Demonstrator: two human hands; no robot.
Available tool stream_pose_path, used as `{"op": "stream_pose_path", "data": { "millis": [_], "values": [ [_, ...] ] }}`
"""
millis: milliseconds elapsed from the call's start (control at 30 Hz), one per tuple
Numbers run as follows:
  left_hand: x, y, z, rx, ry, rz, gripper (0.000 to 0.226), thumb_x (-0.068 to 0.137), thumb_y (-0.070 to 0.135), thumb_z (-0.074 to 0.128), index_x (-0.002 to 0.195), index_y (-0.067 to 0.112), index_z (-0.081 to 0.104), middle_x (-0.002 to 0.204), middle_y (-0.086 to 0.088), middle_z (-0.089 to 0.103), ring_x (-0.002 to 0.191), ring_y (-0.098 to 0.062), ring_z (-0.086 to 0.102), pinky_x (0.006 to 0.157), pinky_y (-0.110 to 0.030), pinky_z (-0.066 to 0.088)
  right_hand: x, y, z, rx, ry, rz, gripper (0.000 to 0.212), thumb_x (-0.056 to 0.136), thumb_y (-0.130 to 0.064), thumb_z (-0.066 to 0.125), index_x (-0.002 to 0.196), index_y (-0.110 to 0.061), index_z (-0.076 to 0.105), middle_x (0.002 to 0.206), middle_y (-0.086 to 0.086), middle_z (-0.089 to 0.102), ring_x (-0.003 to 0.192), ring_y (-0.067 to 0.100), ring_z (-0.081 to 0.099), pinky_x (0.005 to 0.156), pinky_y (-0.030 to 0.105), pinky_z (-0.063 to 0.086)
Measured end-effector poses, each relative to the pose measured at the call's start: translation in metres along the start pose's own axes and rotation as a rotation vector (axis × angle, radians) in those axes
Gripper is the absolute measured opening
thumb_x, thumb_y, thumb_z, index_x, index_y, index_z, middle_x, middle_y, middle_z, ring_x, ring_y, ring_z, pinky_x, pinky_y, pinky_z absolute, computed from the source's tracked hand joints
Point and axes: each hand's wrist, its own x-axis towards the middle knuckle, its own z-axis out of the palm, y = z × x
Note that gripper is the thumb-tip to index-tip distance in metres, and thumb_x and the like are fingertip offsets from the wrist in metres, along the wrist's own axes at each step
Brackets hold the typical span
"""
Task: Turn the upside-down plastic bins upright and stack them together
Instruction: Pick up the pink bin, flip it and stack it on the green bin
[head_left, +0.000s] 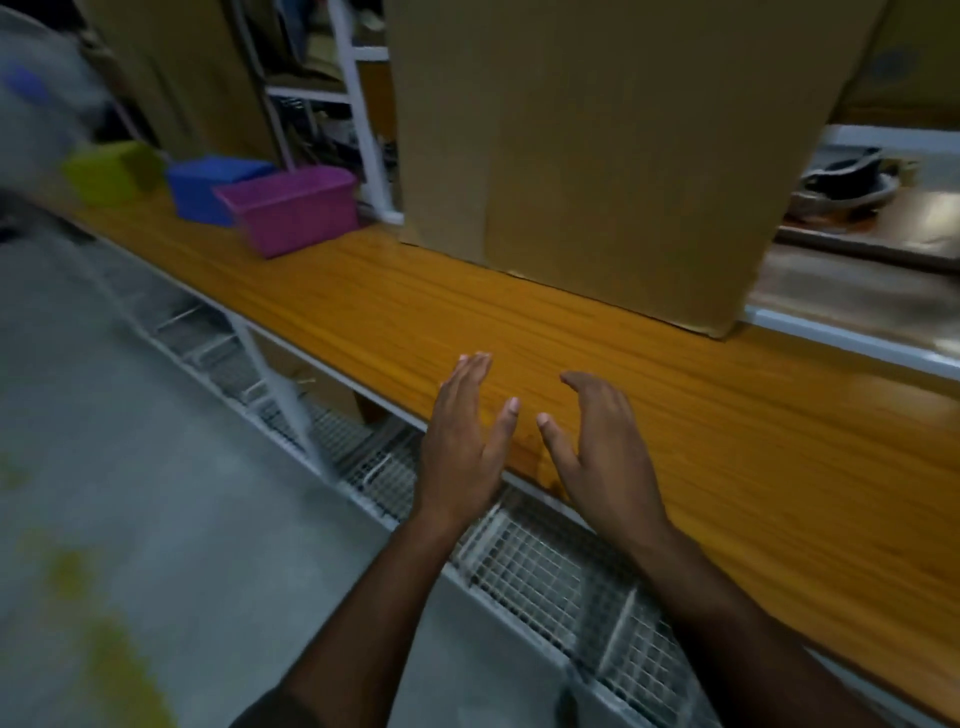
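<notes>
Far to your left on the wooden shelf (675, 415) sit the three plastic bins in a loose row: the green bin (111, 171) at the end, the blue bin (208, 189) beside it, and the purple bin (293, 210) nearest you, overlapping the blue one from this angle so you cannot tell whether they touch. The green and blue show flat closed tops, which suggests they are bottom-up; the purple one appears to flare toward a rim at the top and may be upright, though blur keeps this uncertain. Nearer the middle, your left hand (465, 447) hovers over the shelf's front edge with fingers straight and together, holding nothing. Just beside it your right hand (602, 447) is likewise empty, fingers relaxed and slightly bent, palm turned inward. The palms face each other, probably because that spacing suits taking a bin by its two sides. Both hands are well apart from the bins, so no bin is yet being turned. To the right, a tall cardboard box (597, 156) stands at the back of the shelf, leaving the front strip bare as likely stacking room.
</notes>
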Motion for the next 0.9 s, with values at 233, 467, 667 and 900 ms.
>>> {"op": "stream_pose_path", "data": {
  "millis": [233,467,667,900],
  "values": [
    [0.046,-0.084,-0.072,0.081,0.099,-0.091,0.059,0.101,0.048,0.043,0.153,0.022,0.033,0.161,0.006,0.031,0.146,0.001,0.014,0.116,-0.028,0.022,0.065,-0.059,0.086,0.053,-0.072,-0.082,0.052,0.097,-0.044,0.05,0.142,-0.018,0.041,0.149,0.001,0.042,0.139,0.016,0.033,0.111,0.037,0.035],
    [0.104,-0.16,-0.116,0.126,0.19,-0.189,0.064,0.098,0.056,0.039,0.154,0.027,0.03,0.16,0.013,0.028,0.15,0.0,0.013,0.113,-0.02,0.017,0.153,-0.094,0.179,0.166,-0.136,-0.181,0.052,0.098,-0.043,0.049,0.143,-0.019,0.039,0.147,0.001,0.043,0.136,0.014,0.034,0.106,0.029,0.031],
    [0.176,-0.215,-0.166,0.206,0.261,-0.274,0.061,0.099,0.052,0.043,0.153,0.025,0.032,0.16,0.009,0.031,0.149,-0.004,0.02,0.118,-0.026,0.022,0.252,-0.139,0.248,0.285,-0.189,-0.242,0.052,0.097,-0.041,0.051,0.142,-0.018,0.04,0.146,0.003,0.044,0.135,0.015,0.036,0.103,0.028,0.032],
    [0.238,-0.286,-0.204,0.245,0.337,-0.347,0.062,0.1,0.052,0.041,0.154,0.024,0.03,0.162,0.006,0.03,0.15,-0.005,0.02,0.119,-0.029,0.023,0.334,-0.184,0.332,0.353,-0.253,-0.282,0.051,0.097,-0.038,0.052,0.142,-0.015,0.041,0.146,0.004,0.045,0.136,0.016,0.036,0.107,0.033,0.034]
  ]
}}
